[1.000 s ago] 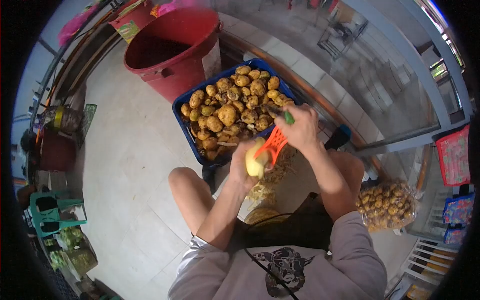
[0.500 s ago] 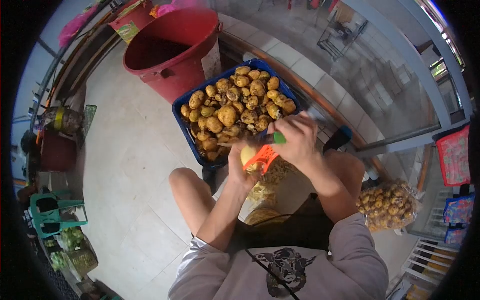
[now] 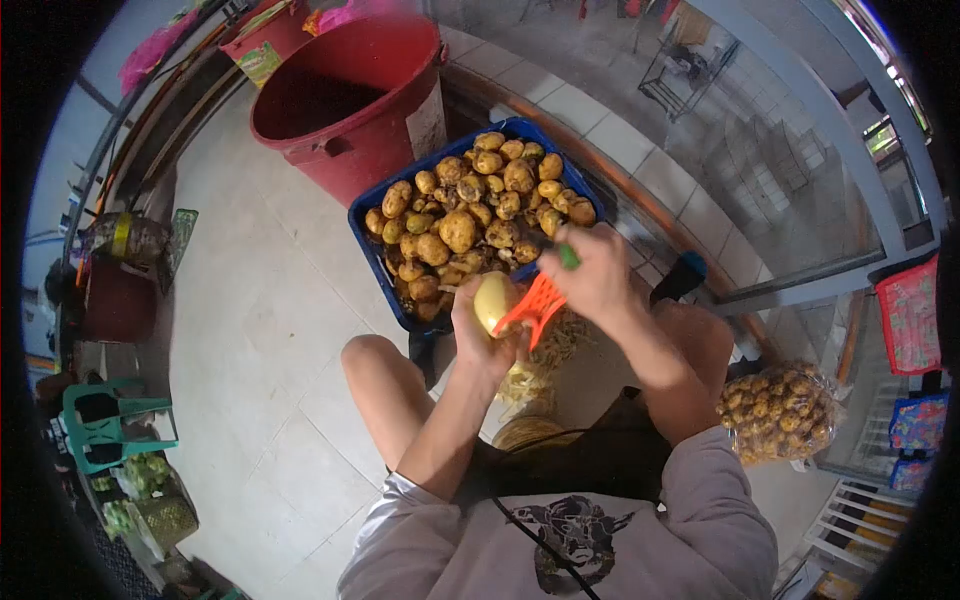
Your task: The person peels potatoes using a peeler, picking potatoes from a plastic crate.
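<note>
My left hand point(image 3: 473, 325) is closed around a pale, peeled potato point(image 3: 491, 300), held just over the near edge of a blue crate point(image 3: 395, 308). Gripped in my right hand point(image 3: 592, 278) is an orange peeler point(image 3: 537, 306) with slots in it, its lower end close against the potato. A green handle-like piece point(image 3: 569, 256) also sticks out of the right fist; what it belongs to is unclear. Unpeeled, dirt-marked potatoes point(image 3: 457, 231) fill the crate. Beneath my hands, peelings point(image 3: 530, 384) lie heaped between my legs.
A large red tub point(image 3: 345, 140) stands behind the crate at the left. By my right knee sits a clear bag of potatoes point(image 3: 780, 412). A green plastic stool point(image 3: 105, 425) is at far left, and a glass panel point(image 3: 790, 150) runs along the right.
My right hand has shifted slightly, and the green piece has tilted. The dark blurred part in front of it no longer crosses the potato, so more of the pale potato shows.
</note>
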`<control>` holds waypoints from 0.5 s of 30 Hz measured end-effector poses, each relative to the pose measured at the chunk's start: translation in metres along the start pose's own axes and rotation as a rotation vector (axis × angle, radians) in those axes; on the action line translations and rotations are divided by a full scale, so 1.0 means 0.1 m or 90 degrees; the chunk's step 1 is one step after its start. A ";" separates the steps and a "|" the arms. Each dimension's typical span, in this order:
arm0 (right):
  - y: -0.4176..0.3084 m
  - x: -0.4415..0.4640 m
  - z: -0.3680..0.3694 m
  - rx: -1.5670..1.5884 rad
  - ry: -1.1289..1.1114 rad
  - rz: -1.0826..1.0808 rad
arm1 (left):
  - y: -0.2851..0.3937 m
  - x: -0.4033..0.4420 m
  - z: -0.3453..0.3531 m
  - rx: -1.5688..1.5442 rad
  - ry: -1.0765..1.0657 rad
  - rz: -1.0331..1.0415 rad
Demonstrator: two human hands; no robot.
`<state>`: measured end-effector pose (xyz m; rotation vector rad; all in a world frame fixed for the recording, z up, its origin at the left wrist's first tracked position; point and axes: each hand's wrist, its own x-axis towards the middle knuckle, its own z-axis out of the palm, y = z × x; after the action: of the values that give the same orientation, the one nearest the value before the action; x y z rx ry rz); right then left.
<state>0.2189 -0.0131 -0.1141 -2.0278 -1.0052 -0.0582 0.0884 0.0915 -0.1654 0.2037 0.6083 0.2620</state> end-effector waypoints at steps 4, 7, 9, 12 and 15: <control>-0.06 -0.01 -0.03 -0.101 0.035 -0.153 | -0.02 -0.06 0.02 0.012 0.040 -0.037; 0.31 0.20 -0.03 -0.120 0.050 0.078 | -0.02 -0.08 -0.09 0.072 -0.077 -0.094; 0.61 0.28 -0.04 -0.137 0.050 0.112 | 0.01 -0.14 -0.04 0.083 -0.168 -0.232; 0.74 0.24 0.01 0.031 0.036 0.230 | 0.00 -0.12 0.06 0.041 -0.131 -0.171; 0.41 0.15 0.02 0.013 0.014 0.239 | 0.03 -0.10 0.04 -0.002 -0.099 -0.096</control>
<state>0.2562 -0.0153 -0.1376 -2.1591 -0.5950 0.1291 0.0817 0.0911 -0.1560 0.1730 0.4665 0.1008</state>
